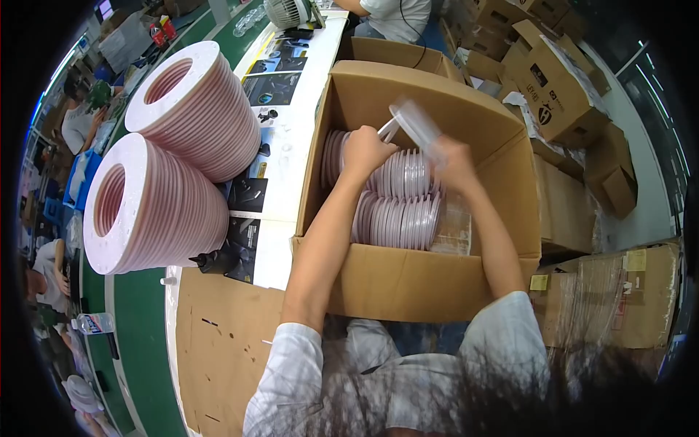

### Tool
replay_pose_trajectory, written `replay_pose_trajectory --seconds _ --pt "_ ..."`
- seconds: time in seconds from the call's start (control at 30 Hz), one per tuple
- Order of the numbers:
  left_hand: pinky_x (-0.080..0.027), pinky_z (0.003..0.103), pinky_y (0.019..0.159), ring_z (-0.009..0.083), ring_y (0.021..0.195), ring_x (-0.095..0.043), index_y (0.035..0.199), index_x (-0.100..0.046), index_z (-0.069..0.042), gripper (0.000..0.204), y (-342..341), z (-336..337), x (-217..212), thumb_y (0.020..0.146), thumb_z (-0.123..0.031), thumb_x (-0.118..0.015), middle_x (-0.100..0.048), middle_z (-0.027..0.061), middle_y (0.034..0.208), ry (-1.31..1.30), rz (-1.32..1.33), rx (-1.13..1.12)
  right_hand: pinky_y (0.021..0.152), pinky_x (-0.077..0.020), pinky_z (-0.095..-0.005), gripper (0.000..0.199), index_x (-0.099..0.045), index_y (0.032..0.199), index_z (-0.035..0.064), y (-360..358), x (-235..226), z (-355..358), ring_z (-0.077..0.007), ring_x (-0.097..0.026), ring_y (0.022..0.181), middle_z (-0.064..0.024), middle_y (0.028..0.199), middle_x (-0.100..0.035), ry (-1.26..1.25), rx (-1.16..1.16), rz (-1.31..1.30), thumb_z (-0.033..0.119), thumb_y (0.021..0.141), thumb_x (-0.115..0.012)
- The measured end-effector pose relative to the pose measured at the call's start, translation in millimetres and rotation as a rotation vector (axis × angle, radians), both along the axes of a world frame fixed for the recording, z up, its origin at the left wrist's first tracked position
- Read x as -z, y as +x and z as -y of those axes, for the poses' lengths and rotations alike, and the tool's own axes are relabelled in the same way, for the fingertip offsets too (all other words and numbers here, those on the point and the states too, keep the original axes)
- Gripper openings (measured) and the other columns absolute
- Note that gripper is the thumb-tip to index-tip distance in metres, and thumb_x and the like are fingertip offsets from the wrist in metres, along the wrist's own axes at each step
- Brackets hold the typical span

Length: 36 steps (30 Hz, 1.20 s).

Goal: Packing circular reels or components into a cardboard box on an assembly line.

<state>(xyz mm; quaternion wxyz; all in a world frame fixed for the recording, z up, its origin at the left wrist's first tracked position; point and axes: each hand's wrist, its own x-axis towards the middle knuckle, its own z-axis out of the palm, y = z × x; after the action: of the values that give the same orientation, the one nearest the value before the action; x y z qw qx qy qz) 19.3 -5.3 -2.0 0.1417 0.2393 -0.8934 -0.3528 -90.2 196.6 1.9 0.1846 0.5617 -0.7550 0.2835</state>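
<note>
Over the open cardboard box (408, 284), my left hand (368, 151) is closed on a white strip-like piece (389, 130). My right hand (455, 159) grips the lower end of a whitish, translucent flat piece (416, 127), blurred by motion; its exact kind cannot be made out. The two pieces meet or overlap at the top. Below my hands, pale pink discs in clear wrapping stand on edge in two rows, a far row (404, 175) and a near row (397, 221). The far row is partly hidden by my hands.
Two tall stacks of pale pink rings, a far one (218, 116) and a near one (171, 204), stand on the table to the left. Printed dark sheets (273, 89) lie beyond them. Cartons (561, 87) are piled at right. Another person (397, 18) sits at the far end.
</note>
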Motion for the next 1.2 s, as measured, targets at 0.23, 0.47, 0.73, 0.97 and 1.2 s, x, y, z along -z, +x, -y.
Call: replay_pose_trajectory --seconds 0.23,0.47,0.73,0.97,1.2 --pt "-0.054 0.040 0.071 0.0370 0.073 -0.067 0.079 -0.070 0.004 0.038 2.6 8.6 -13.2 0.061 -0.029 -0.077 -0.066 0.0246 0.075 -0.004 -0.001 -0.035 0.060 -0.0501 -0.0331 0.008 -0.058 0.074 0.0033 36.9 -19.9 10.3 -0.0190 -0.057 0.054 -0.0098 0.066 -0.060 -0.170 0.148 0.181 0.007 0.073 -0.066" --pt "-0.054 0.041 0.073 0.0361 0.076 -0.068 0.080 -0.070 0.004 0.037 -1.8 9.4 -16.2 0.061 -0.027 -0.077 -0.066 0.0244 0.077 0.059 -0.021 -0.014 0.059 -0.0490 -0.0315 0.023 -0.065 0.082 0.0020 4.4 -9.7 -2.7 -0.0182 -0.060 0.059 -0.0117 0.069 -0.063 -0.010 0.075 -0.015 0.019 0.068 -0.074" --pt "-0.054 0.040 0.072 0.0362 0.073 -0.068 0.080 -0.070 0.005 0.040 1.5 10.3 -14.0 0.061 -0.031 -0.075 -0.066 0.0247 0.075 0.008 0.066 -0.037 0.090 -0.0489 -0.0372 0.012 -0.061 0.078 0.0060 25.3 -13.8 4.9 -0.0181 -0.066 0.079 -0.0112 0.074 -0.063 0.378 0.043 0.042 0.012 0.072 -0.069" --pt "-0.054 0.039 0.066 0.0330 0.067 -0.068 0.079 -0.070 0.005 0.039 -1.1 11.1 -6.9 0.061 -0.030 -0.075 -0.066 0.0220 0.068 -0.008 0.018 0.014 0.089 -0.0478 -0.0474 0.020 -0.059 0.075 0.0026 13.0 -10.2 -0.2 -0.0322 -0.063 0.071 -0.0136 0.073 -0.063 -0.096 0.115 0.060 0.015 0.065 -0.071" --pt "-0.054 0.041 0.071 0.0368 0.076 -0.068 0.080 -0.069 0.007 0.042 2.9 9.3 -18.1 0.061 -0.030 -0.075 -0.066 0.0259 0.077 0.097 0.020 0.022 0.081 -0.0525 -0.0363 0.012 -0.062 0.075 0.0046 19.4 -15.6 2.9 -0.0213 -0.067 0.079 -0.0128 0.069 -0.065 0.090 0.046 -0.274 0.010 0.071 -0.073"
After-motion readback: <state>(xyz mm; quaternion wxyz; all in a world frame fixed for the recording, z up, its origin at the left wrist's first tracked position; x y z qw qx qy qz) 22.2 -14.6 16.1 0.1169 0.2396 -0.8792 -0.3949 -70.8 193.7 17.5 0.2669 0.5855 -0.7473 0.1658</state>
